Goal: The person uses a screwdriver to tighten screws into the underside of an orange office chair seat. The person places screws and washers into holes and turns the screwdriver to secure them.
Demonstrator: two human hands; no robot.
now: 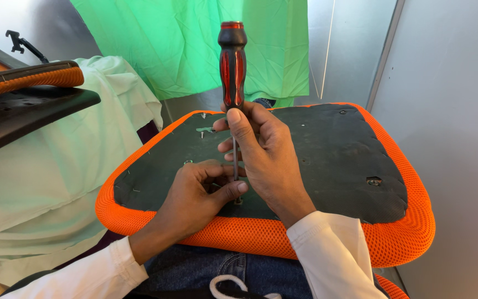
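Note:
An upturned chair seat, black underneath with an orange mesh rim, rests on my lap. My right hand grips a red and black screwdriver low on its handle and holds it upright, the metal shaft pointing down at the seat's underside. My left hand pinches the shaft's tip near a screw hole at the seat's near edge. The tip itself is hidden behind my fingers. Another bolt hole shows at the right of the seat.
A second black and orange chair part sticks out at the upper left over a pale green cloth. A bright green sheet hangs behind. A grey wall panel stands close on the right.

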